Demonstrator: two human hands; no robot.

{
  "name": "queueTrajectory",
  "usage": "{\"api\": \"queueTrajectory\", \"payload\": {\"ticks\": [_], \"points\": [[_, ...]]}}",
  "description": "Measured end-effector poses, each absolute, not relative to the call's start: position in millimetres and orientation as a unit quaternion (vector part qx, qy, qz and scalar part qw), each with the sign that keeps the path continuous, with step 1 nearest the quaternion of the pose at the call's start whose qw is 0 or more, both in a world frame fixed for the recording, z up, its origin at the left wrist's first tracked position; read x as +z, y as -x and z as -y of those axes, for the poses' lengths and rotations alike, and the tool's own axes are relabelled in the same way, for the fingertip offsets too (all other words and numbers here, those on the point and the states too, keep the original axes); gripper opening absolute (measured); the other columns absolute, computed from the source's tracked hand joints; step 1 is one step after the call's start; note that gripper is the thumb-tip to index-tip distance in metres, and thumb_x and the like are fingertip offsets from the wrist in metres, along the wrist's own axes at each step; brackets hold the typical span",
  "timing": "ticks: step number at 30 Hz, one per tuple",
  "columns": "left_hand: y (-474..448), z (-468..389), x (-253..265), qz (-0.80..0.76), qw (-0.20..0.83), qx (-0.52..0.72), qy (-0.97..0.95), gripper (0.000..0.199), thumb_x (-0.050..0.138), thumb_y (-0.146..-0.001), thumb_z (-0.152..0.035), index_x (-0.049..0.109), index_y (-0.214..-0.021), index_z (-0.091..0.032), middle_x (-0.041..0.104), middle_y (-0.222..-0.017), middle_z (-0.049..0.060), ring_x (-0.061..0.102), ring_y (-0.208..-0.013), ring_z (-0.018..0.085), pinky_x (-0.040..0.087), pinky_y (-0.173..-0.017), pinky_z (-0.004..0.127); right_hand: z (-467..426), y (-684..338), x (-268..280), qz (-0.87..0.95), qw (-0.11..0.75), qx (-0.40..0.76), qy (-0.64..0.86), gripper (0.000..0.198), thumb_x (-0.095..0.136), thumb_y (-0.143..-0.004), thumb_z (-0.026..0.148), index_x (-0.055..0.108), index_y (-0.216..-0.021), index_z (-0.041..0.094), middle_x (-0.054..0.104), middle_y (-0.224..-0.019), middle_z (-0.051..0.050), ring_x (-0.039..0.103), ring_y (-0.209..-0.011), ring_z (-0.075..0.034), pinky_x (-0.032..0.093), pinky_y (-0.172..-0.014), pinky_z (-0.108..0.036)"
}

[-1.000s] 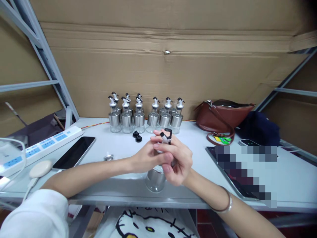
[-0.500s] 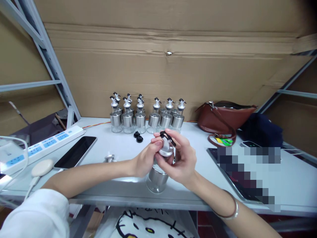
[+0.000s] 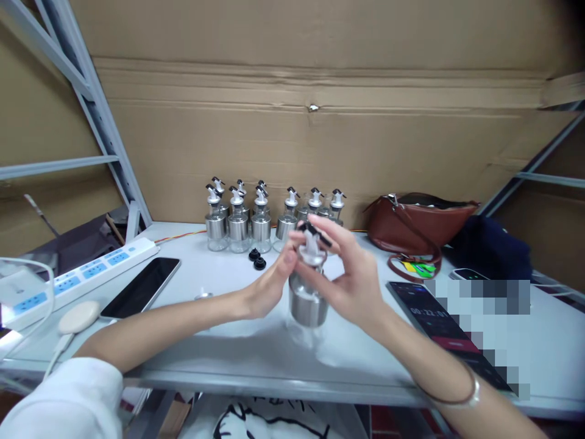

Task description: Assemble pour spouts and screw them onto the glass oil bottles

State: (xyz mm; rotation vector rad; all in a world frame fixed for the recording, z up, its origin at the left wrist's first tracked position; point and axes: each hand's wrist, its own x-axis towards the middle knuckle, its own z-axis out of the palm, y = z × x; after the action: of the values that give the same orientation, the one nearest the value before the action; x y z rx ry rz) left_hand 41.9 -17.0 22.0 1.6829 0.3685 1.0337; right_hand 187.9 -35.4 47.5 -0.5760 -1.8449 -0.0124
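Note:
A glass oil bottle (image 3: pixel 308 305) with a brushed steel band is upright in front of me, slightly blurred. Its silver pourer spout (image 3: pixel 312 251) with a black flip lever sits at the neck. My right hand (image 3: pixel 350 274) is closed around the spout and neck, fingers over the top. From the other side my left hand (image 3: pixel 269 283) presses its thumb and fingers against the spout; its fingertips are partly hidden. Two small black stoppers (image 3: pixel 256 258) lie beyond my left hand. Behind my left forearm a small silver piece (image 3: pixel 203 294) is partly covered.
Several similar bottles (image 3: pixel 238 227) with pourers stand along the cardboard wall (image 3: pixel 292 146). At the left are a power strip (image 3: pixel 82 275), a phone (image 3: pixel 141 286) and a round white charger (image 3: pixel 78 317). A brown bag (image 3: pixel 418 222) and a tablet-like screen (image 3: pixel 439 323) lie at the right.
The oil bottle has shifted right and away from the table's front edge, with both hands moving along. Its spout now stands upright on the neck. The view has tilted slightly.

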Motion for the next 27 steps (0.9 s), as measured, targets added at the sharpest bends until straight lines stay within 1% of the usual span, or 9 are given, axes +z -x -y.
{"api": "queueTrajectory", "payload": {"ticks": [3,6,9,12,15,17,19,23,27], "points": [[-40,12,24,-0.184,0.481,0.446,-0.732,0.061,0.040,-0.089,-0.062,0.033,-0.136,-0.023,0.038,-0.144,0.011,0.036,-0.133,0.027,0.026,-0.114,0.044,16,-194,82,0.783,0.539,0.007,0.312,0.052,0.068,-0.080,0.020,0.052,-0.128,0.029,0.070,-0.111,-0.003,0.069,-0.100,-0.023,0.059,-0.086,-0.038],[-39,13,26,-0.239,0.422,0.438,-0.757,0.073,0.055,-0.088,-0.039,0.011,-0.144,-0.027,0.015,-0.156,0.012,0.023,-0.142,0.028,0.023,-0.116,0.048,-10,-199,126,0.784,0.526,0.032,0.328,0.048,0.073,-0.073,0.019,0.058,-0.118,0.026,0.072,-0.102,-0.003,0.070,-0.094,-0.023,0.060,-0.079,-0.037],[-38,19,24,-0.255,0.367,0.340,-0.827,0.062,0.052,-0.088,-0.029,0.022,-0.142,-0.025,0.006,-0.159,0.012,0.010,-0.147,0.028,0.020,-0.117,0.051,-35,-199,171,0.769,0.543,0.010,0.338,0.036,0.075,-0.067,0.013,0.062,-0.100,0.018,0.071,-0.096,-0.004,0.070,-0.091,-0.022,0.059,-0.075,-0.032],[-39,29,11,-0.181,0.321,0.143,-0.919,0.057,0.049,-0.091,-0.036,0.033,-0.141,-0.014,0.010,-0.158,0.018,0.007,-0.147,0.031,0.018,-0.118,0.053,-56,-193,202,0.750,0.589,-0.095,0.285,0.030,0.069,-0.073,0.018,0.059,-0.101,0.020,0.065,-0.102,0.001,0.066,-0.099,-0.020,0.053,-0.069,-0.023],[-43,39,-10,-0.065,0.247,0.029,-0.966,0.062,0.050,-0.091,-0.041,0.034,-0.142,-0.011,0.021,-0.156,0.019,0.006,-0.147,0.031,0.014,-0.119,0.052,-82,-184,212,0.731,0.598,-0.095,0.313,0.037,0.072,-0.073,0.016,0.055,-0.104,0.027,0.064,-0.099,0.004,0.068,-0.081,-0.013,0.052,-0.057,-0.017],[-44,43,-21,-0.045,0.213,0.011,-0.976,0.064,0.052,-0.090,-0.043,0.035,-0.142,-0.011,0.028,-0.153,0.018,0.013,-0.146,0.031,0.016,-0.118,0.051,-104,-177,209,0.727,0.591,-0.065,0.345,0.038,0.072,-0.075,0.019,0.053,-0.107,0.027,0.065,-0.099,0.003,0.067,-0.077,-0.012,0.053,-0.056,-0.017],[-45,44,-27,-0.044,0.190,0.011,-0.981,0.069,0.055,-0.087,-0.045,0.034,-0.143,-0.010,0.031,-0.152,0.018,0.020,-0.144,0.033,0.021,-0.117,0.050,-126,-172,203,0.722,0.583,-0.088,0.362,0.028,0.057,-0.085,0.027,0.052,-0.112,0.022,0.064,-0.102,0.001,0.068,-0.088,-0.015,0.052,-0.064,-0.018],[-46,43,-29,-0.042,0.146,0.026,-0.988,0.068,0.055,-0.085,-0.042,0.034,-0.142,-0.011,0.034,-0.151,0.017,0.026,-0.142,0.035,0.025,-0.115,0.049,-155,-167,189,0.730,0.518,-0.088,0.438,0.041,0.058,-0.086,0.025,0.046,-0.124,0.017,0.061,-0.120,-0.008,0.064,-0.101,-0.019,0.055,-0.077,-0.026],[-46,44,-29,-0.039,0.126,0.029,-0.991,0.066,0.056,-0.084,-0.041,0.036,-0.140,-0.009,0.036,-0.149,0.018,0.029,-0.140,0.034,0.027,-0.114,0.048,-169,-166,175,0.734,0.466,-0.077,0.488,0.045,0.062,-0.081,0.016,0.046,-0.123,0.015,0.063,-0.114,-0.009,0.063,-0.101,-0.022,0.056,-0.082,-0.033]]}}
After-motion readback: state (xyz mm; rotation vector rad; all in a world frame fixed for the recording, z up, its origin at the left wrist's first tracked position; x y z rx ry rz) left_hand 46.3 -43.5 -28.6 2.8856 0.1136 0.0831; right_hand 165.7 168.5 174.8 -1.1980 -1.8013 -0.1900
